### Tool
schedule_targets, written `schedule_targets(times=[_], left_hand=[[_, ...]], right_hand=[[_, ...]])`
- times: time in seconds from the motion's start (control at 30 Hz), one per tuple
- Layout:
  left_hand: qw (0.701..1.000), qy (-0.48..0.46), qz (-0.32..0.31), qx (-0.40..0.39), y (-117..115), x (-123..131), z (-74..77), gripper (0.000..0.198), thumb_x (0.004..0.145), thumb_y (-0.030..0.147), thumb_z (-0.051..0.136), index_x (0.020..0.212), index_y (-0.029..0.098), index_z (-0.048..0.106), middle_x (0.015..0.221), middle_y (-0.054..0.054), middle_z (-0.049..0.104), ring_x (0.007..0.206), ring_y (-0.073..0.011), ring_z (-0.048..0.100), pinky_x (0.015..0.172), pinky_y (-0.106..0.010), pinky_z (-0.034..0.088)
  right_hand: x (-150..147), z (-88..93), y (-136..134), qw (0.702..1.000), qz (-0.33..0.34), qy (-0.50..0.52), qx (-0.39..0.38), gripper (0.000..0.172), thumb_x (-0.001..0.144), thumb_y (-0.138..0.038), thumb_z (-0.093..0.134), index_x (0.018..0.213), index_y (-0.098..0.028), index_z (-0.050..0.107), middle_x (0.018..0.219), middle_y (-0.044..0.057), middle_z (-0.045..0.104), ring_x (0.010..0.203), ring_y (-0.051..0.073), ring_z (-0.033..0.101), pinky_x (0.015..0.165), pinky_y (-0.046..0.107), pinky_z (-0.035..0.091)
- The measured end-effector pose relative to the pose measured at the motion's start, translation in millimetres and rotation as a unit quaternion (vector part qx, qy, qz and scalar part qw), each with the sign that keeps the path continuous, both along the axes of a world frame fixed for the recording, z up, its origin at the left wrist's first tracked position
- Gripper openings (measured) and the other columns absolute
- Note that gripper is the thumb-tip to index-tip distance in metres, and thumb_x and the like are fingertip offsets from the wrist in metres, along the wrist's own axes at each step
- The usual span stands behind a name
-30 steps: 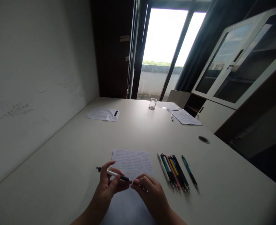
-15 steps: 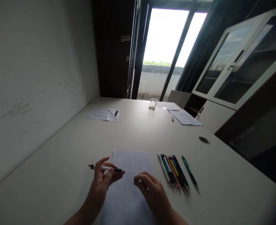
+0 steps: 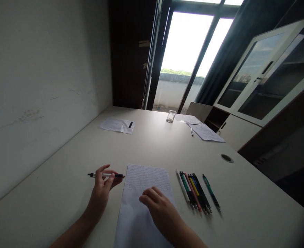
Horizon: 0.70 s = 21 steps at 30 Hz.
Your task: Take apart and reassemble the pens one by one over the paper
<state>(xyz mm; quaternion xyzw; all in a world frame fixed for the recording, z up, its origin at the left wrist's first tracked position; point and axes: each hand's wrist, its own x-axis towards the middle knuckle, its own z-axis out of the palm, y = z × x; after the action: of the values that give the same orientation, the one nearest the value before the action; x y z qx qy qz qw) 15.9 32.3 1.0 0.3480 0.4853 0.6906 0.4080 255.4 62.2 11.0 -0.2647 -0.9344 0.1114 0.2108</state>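
Note:
My left hand [image 3: 103, 181] is closed around a white-and-black pen [image 3: 107, 175], held level with its tip pointing right, just beside the left edge of a sheet of paper [image 3: 133, 206]. Lines of writing cover the top part of that sheet. Over its middle is my right hand [image 3: 158, 205], fingers curled and pressed together; whatever they pinch, if anything, is hidden. To the right of the sheet lies a close row of several pens [image 3: 193, 191], white, green, pink, yellow and black. A green-and-black pen [image 3: 212, 193] lies apart from the row.
Farther back on the white table [image 3: 77, 172] are a crumpled printed sheet [image 3: 117, 125], a small glass [image 3: 171, 116] and stacked papers [image 3: 207, 132] with a pen [image 3: 192, 132] beside them. A round cable hole [image 3: 226, 158] is at the right. A wall [image 3: 46, 86] borders the left side.
My left hand has moved left with the pen, away from over the paper. My right hand has shifted slightly left above the sheet. The view has tilted a little.

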Motion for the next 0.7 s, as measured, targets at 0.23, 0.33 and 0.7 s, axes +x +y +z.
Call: schedule_targets(times=[0.23,0.33,0.7], left_hand=[[1.0,-0.004,0.009,0.005,0,0,5.4,0.039,0.09,0.037,0.064,0.123,0.026,0.045,0.103,-0.001,0.062,0.09,-0.0213,0.073,0.09,-0.048,0.06],[1.0,-0.005,-0.001,0.007,0,1,3.9,0.038,0.092,0.037,0.062,0.124,0.026,0.045,0.104,-0.001,0.062,0.092,-0.0215,0.073,0.091,-0.047,0.059],[1.0,-0.012,-0.008,0.003,-1,0,1.8,0.038,0.093,0.035,0.062,0.125,0.025,0.043,0.104,-0.001,0.063,0.094,-0.0216,0.072,0.09,-0.046,0.059]], right_hand=[[-26,10.7,-4,0.993,0.042,-0.112,0.022,0.018,0.089,-0.005,0.066,0.103,-0.017,0.064,0.1,0.006,0.064,0.09,0.022,0.056,0.076,0.032,0.053],[-31,11.2,-3,0.989,0.053,-0.133,0.025,0.015,0.089,-0.006,0.065,0.101,-0.016,0.064,0.101,0.006,0.064,0.091,0.023,0.056,0.076,0.032,0.053],[-29,7.6,-4,0.994,0.049,-0.095,0.016,0.025,0.089,-0.005,0.064,0.111,-0.018,0.064,0.101,0.007,0.064,0.092,0.023,0.058,0.077,0.033,0.055]])
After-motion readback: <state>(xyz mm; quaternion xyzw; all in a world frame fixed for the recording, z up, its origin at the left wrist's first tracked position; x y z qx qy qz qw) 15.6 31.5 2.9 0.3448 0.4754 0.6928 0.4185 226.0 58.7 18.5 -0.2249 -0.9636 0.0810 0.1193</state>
